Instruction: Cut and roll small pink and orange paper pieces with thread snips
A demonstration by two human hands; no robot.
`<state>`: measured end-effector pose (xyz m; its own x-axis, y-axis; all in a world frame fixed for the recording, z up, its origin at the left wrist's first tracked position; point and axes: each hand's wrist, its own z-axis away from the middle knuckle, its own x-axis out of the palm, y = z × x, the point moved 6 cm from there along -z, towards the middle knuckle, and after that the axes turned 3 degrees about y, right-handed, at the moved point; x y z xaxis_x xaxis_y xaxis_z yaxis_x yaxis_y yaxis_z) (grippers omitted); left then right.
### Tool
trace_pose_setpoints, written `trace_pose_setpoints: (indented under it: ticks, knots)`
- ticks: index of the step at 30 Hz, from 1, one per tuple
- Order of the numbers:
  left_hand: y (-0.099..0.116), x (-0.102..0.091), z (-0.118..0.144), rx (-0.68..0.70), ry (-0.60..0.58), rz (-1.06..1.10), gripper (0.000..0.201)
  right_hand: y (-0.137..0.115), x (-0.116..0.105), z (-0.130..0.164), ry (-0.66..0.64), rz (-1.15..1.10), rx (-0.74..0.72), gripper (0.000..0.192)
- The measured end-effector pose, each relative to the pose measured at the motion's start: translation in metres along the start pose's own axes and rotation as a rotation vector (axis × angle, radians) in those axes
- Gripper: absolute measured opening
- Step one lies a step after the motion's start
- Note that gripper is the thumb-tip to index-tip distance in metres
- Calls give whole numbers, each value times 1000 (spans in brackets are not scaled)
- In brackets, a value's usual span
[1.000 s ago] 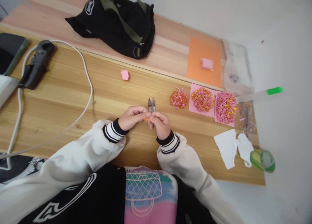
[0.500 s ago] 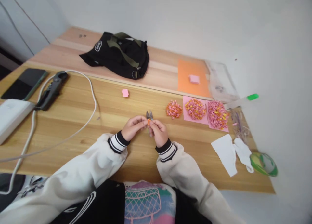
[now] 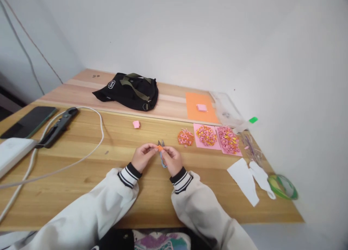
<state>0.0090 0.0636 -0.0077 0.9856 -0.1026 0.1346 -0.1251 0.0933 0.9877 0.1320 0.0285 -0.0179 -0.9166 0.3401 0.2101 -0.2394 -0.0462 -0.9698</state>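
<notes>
My left hand (image 3: 143, 156) and my right hand (image 3: 171, 159) meet over the wooden table (image 3: 81, 163), both pinching a small orange paper piece (image 3: 160, 147) between fingertips. A pair of small snips (image 3: 162, 154) with grey blades and a blue handle lies on the table just behind and between my hands. To the right lie three heaps of small pink and orange paper rolls (image 3: 185, 137), two of them on pink sheets (image 3: 208, 135).
A black bag (image 3: 127, 90) and an orange sheet (image 3: 200, 111) with a pink block lie at the back. A small pink paper (image 3: 136, 124), white cable (image 3: 89, 148), black tool (image 3: 57, 127), phone (image 3: 28, 121), white paper scraps (image 3: 244, 179) and green tape roll (image 3: 282, 186) are around.
The view has tilted upward, showing more wall. My hands stay together on the orange piece, and the blue handle of the snips now shows between them.
</notes>
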Motion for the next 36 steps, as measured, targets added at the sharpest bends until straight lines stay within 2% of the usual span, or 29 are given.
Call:
trace_pose_setpoints:
  ticks: [4, 9, 13, 19, 22, 26, 31, 33, 36]
  knots:
    - [2, 4, 0, 7, -74, 17, 24, -8, -3, 1, -7, 32, 4, 25]
    - [3, 12, 4, -25, -148, 78, 22, -4, -3, 5, -51, 6, 61, 26]
    - [3, 15, 5, -41, -199, 146, 19, 2, -1, 5, -114, -108, 130, 25]
    - [0, 20, 9, -100, -329, 257, 24, 4, 7, 12, -226, -320, 326, 28]
    - [-4, 20, 11, -127, -328, 262, 27, 3, 7, 13, -236, -322, 327, 29]
    - [-7, 18, 10, -112, -284, 199, 31, 4, 0, 9, -161, -218, 243, 28]
    - [5, 9, 8, 68, -123, -143, 22, -3, -7, 10, -86, 43, 73, 23]
    - [13, 9, 10, 138, -103, -227, 18, -5, -8, 13, -80, 114, 36, 22]
    - [18, 10, 11, 164, -117, -231, 14, -8, -9, 17, -70, 177, 7, 20]
